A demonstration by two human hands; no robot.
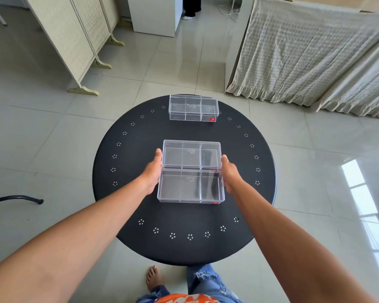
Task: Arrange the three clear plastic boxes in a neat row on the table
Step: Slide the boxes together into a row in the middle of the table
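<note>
Head camera looks steeply down over the round table (127,162), close.

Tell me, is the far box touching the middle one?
Apart. The head view shows bare black table between the far box and the middle box.

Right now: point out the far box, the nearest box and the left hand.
far box (193,108): head view, middle of its lid.
nearest box (190,186): head view, centre of its top.
left hand (151,171): head view, back of the hand.
</note>
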